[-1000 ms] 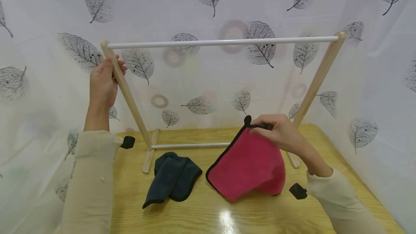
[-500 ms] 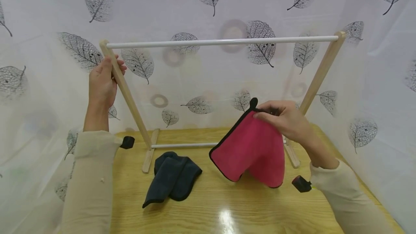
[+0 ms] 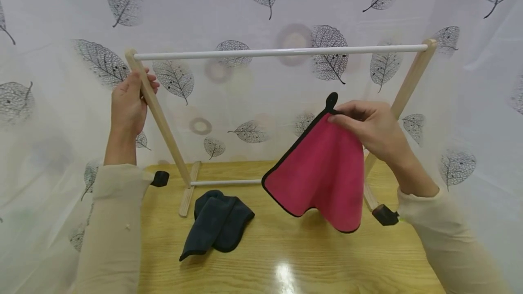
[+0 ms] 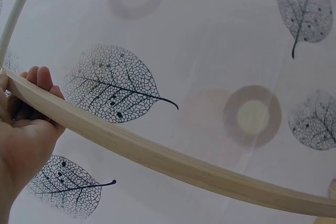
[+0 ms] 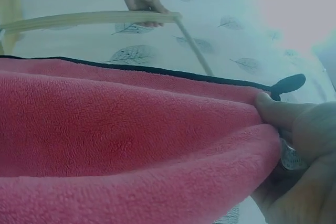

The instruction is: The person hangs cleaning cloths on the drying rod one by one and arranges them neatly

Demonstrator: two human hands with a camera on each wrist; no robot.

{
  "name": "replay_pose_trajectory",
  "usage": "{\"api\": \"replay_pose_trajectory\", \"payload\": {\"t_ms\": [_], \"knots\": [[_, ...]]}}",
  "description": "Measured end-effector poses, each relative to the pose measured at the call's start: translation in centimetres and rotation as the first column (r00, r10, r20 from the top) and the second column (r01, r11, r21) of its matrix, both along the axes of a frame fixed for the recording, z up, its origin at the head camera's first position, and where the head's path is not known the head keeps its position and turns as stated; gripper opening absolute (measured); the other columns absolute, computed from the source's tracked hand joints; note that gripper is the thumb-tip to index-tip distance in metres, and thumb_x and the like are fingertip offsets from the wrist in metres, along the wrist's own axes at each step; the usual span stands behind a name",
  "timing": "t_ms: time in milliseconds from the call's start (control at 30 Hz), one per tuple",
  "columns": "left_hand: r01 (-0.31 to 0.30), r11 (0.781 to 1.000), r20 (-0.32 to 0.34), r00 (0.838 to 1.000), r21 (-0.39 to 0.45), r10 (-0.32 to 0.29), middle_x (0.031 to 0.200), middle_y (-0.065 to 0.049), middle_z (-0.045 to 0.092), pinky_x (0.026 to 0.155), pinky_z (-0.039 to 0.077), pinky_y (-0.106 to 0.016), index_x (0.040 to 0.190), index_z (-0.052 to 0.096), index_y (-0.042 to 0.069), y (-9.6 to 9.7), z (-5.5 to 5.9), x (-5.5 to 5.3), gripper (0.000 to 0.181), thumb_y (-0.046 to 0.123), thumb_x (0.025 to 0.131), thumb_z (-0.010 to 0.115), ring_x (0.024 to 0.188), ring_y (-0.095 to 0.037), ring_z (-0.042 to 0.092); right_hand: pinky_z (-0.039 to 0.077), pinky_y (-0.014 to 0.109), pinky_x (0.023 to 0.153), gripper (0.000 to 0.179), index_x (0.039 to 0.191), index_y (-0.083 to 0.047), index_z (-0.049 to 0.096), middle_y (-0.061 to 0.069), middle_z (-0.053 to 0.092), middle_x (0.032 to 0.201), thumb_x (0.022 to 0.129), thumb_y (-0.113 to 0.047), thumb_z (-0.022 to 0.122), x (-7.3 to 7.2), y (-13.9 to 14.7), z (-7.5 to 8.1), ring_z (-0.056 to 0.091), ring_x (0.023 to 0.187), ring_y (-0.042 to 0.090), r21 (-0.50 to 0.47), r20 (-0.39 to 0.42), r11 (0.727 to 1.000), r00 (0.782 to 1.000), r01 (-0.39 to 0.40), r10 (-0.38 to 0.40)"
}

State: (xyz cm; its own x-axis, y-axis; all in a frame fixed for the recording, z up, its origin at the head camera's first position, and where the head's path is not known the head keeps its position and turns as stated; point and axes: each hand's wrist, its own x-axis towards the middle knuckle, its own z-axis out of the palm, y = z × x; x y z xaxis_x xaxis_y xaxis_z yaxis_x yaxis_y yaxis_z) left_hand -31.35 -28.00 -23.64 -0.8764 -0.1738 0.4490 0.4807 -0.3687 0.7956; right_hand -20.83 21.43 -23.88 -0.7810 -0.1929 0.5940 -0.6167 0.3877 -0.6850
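My right hand (image 3: pixel 373 128) pinches a pink towel (image 3: pixel 318 167) with black edging by its top corner, right beside a black hanging loop (image 3: pixel 332 100). The towel hangs in folds below the rack's top bar, its lower edge over the table. In the right wrist view the thumb presses the plush pink cloth (image 5: pixel 131 124) near that loop. My left hand (image 3: pixel 130 101) grips the left wooden post of the drying rack (image 3: pixel 161 119) near its top; the left wrist view shows fingers curled behind the post (image 4: pixel 131 145). A dark grey towel (image 3: pixel 218 221) lies crumpled on the table.
The rack's white top bar (image 3: pixel 282 52) spans between two slanted wooden posts, with a thinner lower bar (image 3: pixel 229 182) near the table. Behind stands a white leaf-print curtain (image 3: pixel 261 94). The wood-grain table (image 3: pixel 245 271) lies beneath everything.
My right hand has risen and shifted slightly right, lifting the pink towel so that it hangs longer and higher. The left hand and the dark towel have stayed put.
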Motion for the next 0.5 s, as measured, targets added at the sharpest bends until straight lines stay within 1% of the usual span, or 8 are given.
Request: {"api": "replay_pose_trajectory", "payload": {"t_ms": [133, 267, 367, 500], "knots": [[-0.001, 1.000, 0.014, 1.000, 0.028, 0.000, 0.111, -0.014, 0.064, 0.098, 0.052, -0.025, 0.145, 0.046, -0.013, 0.0, 0.1, -0.2, 0.055, 0.025, 0.106, 0.057, 0.103, -0.022, 0.062, 0.047, 0.017, 0.057, 0.013, 0.102, 0.002, 0.080, -0.006, 0.077, 0.086, 0.090, -0.001, 0.079, -0.1, 0.1, 1.6, 0.062, 0.067, 0.009, -0.021, -0.040, 0.999, 0.998, 0.050, -0.051], [-0.004, 0.999, 0.014, 1.000, 0.050, 0.003, 0.108, -0.014, 0.066, 0.096, 0.053, -0.025, 0.144, 0.047, -0.013, 0.1, 0.2, -0.3, 0.054, 0.023, 0.106, 0.057, 0.101, -0.023, 0.063, 0.046, 0.017, 0.057, 0.013, 0.102, 0.001, 0.080, -0.008, 0.076, 0.084, 0.089, -0.001, 0.080, -0.6, 0.3, 3.2, 0.061, 0.066, 0.007, -0.020, -0.082, 0.997, 0.993, 0.079, -0.080], [0.001, 0.998, 0.012, 1.000, 0.063, -0.001, 0.107, -0.014, 0.066, 0.094, 0.053, -0.026, 0.144, 0.047, -0.013, 0.0, 0.1, -0.3, 0.053, 0.022, 0.106, 0.057, 0.101, -0.023, 0.063, 0.046, 0.016, 0.059, 0.014, 0.103, 0.000, 0.081, -0.010, 0.076, 0.085, 0.089, -0.001, 0.079, -1.2, 0.5, 4.3, 0.061, 0.066, 0.006, -0.014, -0.096, 0.997, 0.992, 0.081, -0.082], [-0.006, 0.998, 0.009, 1.000, 0.057, 0.006, 0.106, -0.013, 0.066, 0.095, 0.053, -0.026, 0.143, 0.049, -0.012, -0.1, 0.0, -0.2, 0.051, 0.023, 0.106, 0.057, 0.102, -0.023, 0.063, 0.046, 0.015, 0.061, 0.015, 0.105, 0.001, 0.080, -0.010, 0.076, 0.087, 0.090, 0.001, 0.078, -2.0, 0.6, 5.9, 0.062, 0.068, 0.006, -0.024, -0.121, 0.997, 0.990, 0.070, -0.072]]}}
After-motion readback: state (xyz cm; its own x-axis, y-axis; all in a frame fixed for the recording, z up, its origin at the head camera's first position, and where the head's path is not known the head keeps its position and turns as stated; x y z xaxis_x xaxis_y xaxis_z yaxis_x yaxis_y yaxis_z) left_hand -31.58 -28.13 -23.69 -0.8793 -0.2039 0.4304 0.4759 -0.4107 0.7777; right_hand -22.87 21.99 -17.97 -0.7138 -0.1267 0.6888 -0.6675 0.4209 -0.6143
